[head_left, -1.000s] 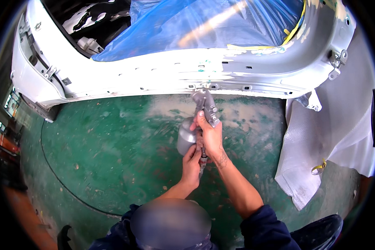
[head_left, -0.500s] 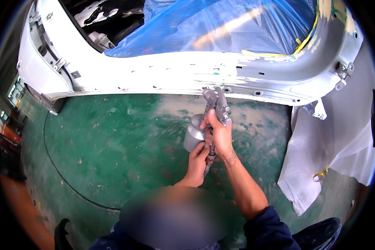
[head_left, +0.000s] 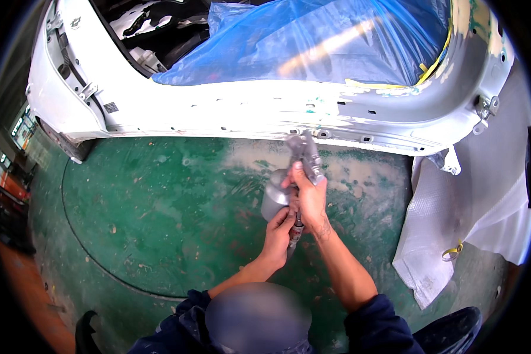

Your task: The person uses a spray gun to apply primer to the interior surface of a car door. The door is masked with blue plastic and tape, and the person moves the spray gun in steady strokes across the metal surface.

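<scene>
My right hand (head_left: 311, 200) is closed around the handle of a grey metal spray gun (head_left: 304, 154), whose head is smeared by motion and points away from me. A silver cup (head_left: 274, 200) sits on the gun's left side. My left hand (head_left: 275, 237) pinches low on the gun, close to the hose fitting (head_left: 295, 233) under the handle. Just beyond the gun's head runs the lower sill (head_left: 230, 112) of a white car body, with patches of bare metal, filler and green showing. What the left fingertips press on is partly hidden.
Blue plastic sheeting (head_left: 324, 50) edged with yellow tape covers the door opening. A dark hose (head_left: 94, 258) curves over the green floor (head_left: 177, 218) at left. Bubble-wrap-like sheeting (head_left: 433, 259) hangs at right, with a roll of yellow tape (head_left: 452, 253) near it.
The car body sits slightly lower in the picture. The spray gun and both hands have shifted a little toward me, and more of my left forearm shows. Both hands keep their grip.
</scene>
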The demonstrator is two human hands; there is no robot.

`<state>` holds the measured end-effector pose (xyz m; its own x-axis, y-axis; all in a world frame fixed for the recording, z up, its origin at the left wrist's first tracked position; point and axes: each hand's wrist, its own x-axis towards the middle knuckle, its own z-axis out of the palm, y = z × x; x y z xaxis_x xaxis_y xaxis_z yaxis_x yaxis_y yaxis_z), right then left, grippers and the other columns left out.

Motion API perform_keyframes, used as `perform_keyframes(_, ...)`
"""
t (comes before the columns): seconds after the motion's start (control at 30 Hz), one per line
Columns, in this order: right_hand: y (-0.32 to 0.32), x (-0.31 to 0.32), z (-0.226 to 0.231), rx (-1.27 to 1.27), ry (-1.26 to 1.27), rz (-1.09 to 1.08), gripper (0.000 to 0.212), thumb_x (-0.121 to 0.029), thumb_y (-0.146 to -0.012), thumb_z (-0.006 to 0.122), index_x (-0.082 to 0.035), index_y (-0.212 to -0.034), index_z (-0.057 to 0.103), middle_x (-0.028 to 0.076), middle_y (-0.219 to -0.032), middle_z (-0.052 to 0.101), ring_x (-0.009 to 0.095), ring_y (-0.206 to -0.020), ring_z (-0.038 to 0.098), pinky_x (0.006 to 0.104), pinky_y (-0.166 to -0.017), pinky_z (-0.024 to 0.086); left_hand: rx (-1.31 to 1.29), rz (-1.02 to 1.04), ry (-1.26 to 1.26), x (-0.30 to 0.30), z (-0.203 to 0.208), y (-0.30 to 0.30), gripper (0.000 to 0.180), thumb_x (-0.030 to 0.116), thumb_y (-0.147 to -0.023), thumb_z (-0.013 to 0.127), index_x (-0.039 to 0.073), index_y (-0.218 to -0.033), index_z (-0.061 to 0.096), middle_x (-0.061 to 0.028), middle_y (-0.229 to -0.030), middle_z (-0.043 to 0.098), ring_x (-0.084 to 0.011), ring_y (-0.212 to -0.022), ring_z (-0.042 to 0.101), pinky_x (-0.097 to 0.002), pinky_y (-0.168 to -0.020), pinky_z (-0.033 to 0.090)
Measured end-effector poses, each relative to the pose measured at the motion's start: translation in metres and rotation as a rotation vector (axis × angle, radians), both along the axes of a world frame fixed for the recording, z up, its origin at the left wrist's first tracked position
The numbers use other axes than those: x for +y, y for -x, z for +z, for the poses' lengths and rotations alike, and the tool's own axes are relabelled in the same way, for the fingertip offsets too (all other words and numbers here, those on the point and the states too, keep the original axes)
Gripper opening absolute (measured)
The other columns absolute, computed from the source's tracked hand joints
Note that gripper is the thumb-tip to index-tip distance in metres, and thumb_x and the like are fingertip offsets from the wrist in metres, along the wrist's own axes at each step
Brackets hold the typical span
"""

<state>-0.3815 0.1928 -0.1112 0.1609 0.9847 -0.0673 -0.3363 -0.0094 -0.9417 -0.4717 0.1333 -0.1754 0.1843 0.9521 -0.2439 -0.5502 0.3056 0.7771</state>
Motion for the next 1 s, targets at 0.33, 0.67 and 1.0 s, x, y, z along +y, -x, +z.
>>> perform_keyframes(0.33, -0.037, -0.005, -0.007, 0.146, 0.010, -0.158, 0.034, -0.037, -0.101, 0.057, -0.005, -0.088, 0.054, 0.009, -0.070, 0.058, 0.009, -0.038, 0.035, 0.0251, -0.034, 0.026, 0.038, -0.198, -0.041, 0.014, -0.009, -0.021, 0.021, 0.019, -0.105, 0.049, 0.004, -0.112, 0.063, -0.0022, -0.100, 0.066, -0.0117, -0.088, 0.064, -0.0303, -0.076, 0.055)
perform_keyframes(0.67, -0.017, 0.002, 0.013, 0.034, -0.004, 0.134, 0.033, -0.037, -0.102, 0.055, -0.005, -0.093, 0.055, 0.010, -0.073, 0.060, 0.008, -0.042, 0.038, 0.0240, -0.036, 0.026, -0.036, -0.021, -0.083, 0.003, 0.000, -0.013, 0.021, 0.016, -0.105, 0.047, 0.004, -0.116, 0.060, -0.0032, -0.103, 0.066, -0.0133, -0.090, 0.066, -0.0305, -0.079, 0.055)
perform_keyframes(1.0, 0.019, 0.028, 0.038, -0.042, 0.052, 0.300, 0.031, -0.034, -0.101, 0.058, -0.005, -0.090, 0.056, 0.009, -0.070, 0.059, 0.008, -0.040, 0.038, 0.0248, -0.034, 0.027, 0.271, -0.001, -0.308, 0.010, 0.031, 0.036, 0.027, 0.018, -0.106, 0.046, 0.000, -0.119, 0.061, -0.0041, -0.106, 0.066, -0.0143, -0.094, 0.064, -0.0296, -0.084, 0.051)
